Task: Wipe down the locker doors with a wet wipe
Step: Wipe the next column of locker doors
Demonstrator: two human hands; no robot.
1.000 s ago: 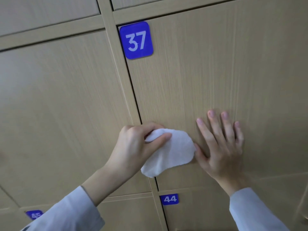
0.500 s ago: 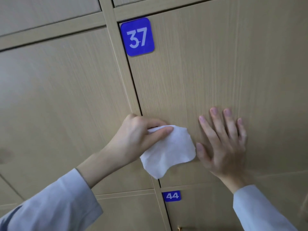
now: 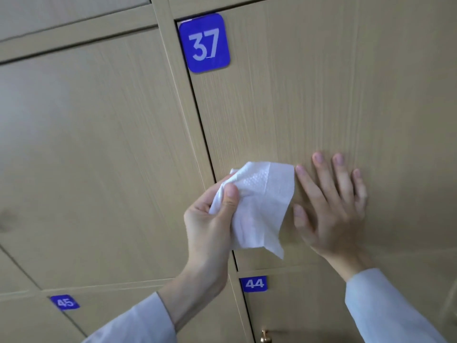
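A white wet wipe [image 3: 259,206] hangs partly unfolded in front of the lower left corner of the light wood locker door 37 [image 3: 321,95]. My left hand [image 3: 210,224] pinches its left edge between thumb and fingers, a little off the door. My right hand [image 3: 331,206] presses flat on the same door, fingers spread and straight, its index finger and thumb beside the wipe's right edge. A blue plate with the number 37 [image 3: 204,43] marks the door's top left corner.
A neighbouring locker door [image 3: 94,157] fills the left side. Below lie door 44 with its blue plate [image 3: 254,283] and a brass knob [image 3: 265,336], and a door with plate 45 [image 3: 64,302]. Wooden frame strips [image 3: 178,82] run between the doors.
My left hand has turned and pulled the wipe off the door, and the wipe has opened out from a rounded wad. My right hand stays flat on the door.
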